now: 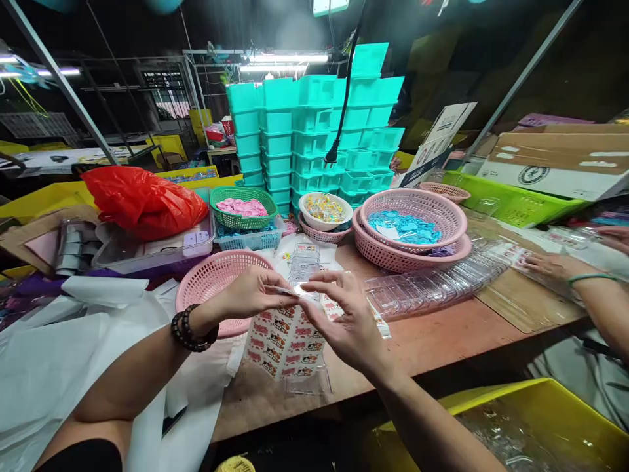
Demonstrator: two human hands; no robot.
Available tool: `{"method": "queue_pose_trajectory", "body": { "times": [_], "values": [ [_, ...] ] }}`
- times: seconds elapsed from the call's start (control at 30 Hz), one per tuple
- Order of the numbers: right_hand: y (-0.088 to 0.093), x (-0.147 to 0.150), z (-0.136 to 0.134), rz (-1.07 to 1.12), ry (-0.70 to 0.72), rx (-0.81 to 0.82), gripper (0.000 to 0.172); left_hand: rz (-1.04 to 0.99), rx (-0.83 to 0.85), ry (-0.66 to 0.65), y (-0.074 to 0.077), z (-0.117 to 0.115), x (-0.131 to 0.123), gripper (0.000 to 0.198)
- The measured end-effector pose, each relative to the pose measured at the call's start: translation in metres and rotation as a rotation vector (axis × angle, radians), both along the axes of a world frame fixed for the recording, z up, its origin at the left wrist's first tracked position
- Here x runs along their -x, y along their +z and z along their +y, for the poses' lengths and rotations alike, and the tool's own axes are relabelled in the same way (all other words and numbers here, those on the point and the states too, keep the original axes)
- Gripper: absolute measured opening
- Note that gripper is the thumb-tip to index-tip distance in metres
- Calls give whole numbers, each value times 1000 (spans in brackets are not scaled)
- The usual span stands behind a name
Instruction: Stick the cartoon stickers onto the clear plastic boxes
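Note:
My left hand (253, 295), with a dark bead bracelet on the wrist, pinches one end of a small clear plastic packet (301, 290). My right hand (346, 314) holds the packet's other side with thumb and fingertips, the remaining fingers spread. Both hands hover over a stack of printed cards in clear blister packs (285, 341) lying on the wooden table (442, 328). A strip of more clear packs (304, 262) runs away from the hands. An empty pink basket (211, 278) sits just behind my left hand.
Pink baskets with blue pieces (410, 226), a green basket of pink pieces (242, 206), a white bowl of sweets (324, 208), rows of clear blisters (432, 288), stacked teal bins (314, 124), a red bag (142, 200). Another person's hands (555, 265) work at right. A yellow bin (515, 426) stands below.

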State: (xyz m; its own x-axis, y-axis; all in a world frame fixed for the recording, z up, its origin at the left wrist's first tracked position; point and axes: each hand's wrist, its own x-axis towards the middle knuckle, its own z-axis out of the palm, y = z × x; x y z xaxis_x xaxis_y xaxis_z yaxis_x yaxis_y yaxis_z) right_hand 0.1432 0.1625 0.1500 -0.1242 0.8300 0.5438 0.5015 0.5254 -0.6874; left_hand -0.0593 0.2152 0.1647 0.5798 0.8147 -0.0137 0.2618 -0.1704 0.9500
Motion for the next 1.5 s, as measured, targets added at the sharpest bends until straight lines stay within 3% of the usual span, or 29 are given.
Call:
{"method": "queue_pose_trajectory", "body": {
  "times": [0.2, 0.3, 0.37, 0.43, 0.57, 0.7, 0.9, 1.0, 1.07, 1.2, 1.23, 1.37, 1.5],
  "values": [
    [-20, 6, -16, -283, -210, -407, 8, -4, 269, -26, -8, -7, -2, 23],
    [-35, 2, -25, -473, -274, -589, 16, -97, 510, -48, -16, -14, 0, 52],
    [-43, -3, -30, -562, -217, -643, 21, -172, 708, -12, -23, -19, 1, 70],
    [-49, -8, -33, -618, -130, -657, 28, -223, 877, 51, -31, -24, 1, 74],
    [-59, -15, -34, -675, 11, -543, 32, -228, 1033, 122, -39, -29, -6, 45],
    [-66, -14, -29, -582, 185, -445, 32, -36, 891, 19, -42, -23, -17, 41],
    [-60, -11, -35, -654, 311, -649, 29, 228, 618, -129, -49, -1, -14, 36],
    [-50, -19, -45, -534, 385, -663, 24, 314, 457, -178, -48, 13, -11, 22],
    [-40, -27, -45, -358, 332, -520, 19, 377, 329, -186, -46, 24, -10, 11],
    [-25, -43, 0, 221, -117, 43, 6, 554, 42, -214, -35, 52, -11, 19],
    [-25, -46, 19, 364, -199, 200, 12, 604, -23, -235, -33, 61, -13, 21],
    [-46, -52, 99, 690, -165, 781, 41, 801, -213, -315, -30, 101, -22, 21],
    [-80, -49, 144, 644, -175, 1012, 41, 980, -284, -385, -42, 128, -33, 31]
  ]
}}
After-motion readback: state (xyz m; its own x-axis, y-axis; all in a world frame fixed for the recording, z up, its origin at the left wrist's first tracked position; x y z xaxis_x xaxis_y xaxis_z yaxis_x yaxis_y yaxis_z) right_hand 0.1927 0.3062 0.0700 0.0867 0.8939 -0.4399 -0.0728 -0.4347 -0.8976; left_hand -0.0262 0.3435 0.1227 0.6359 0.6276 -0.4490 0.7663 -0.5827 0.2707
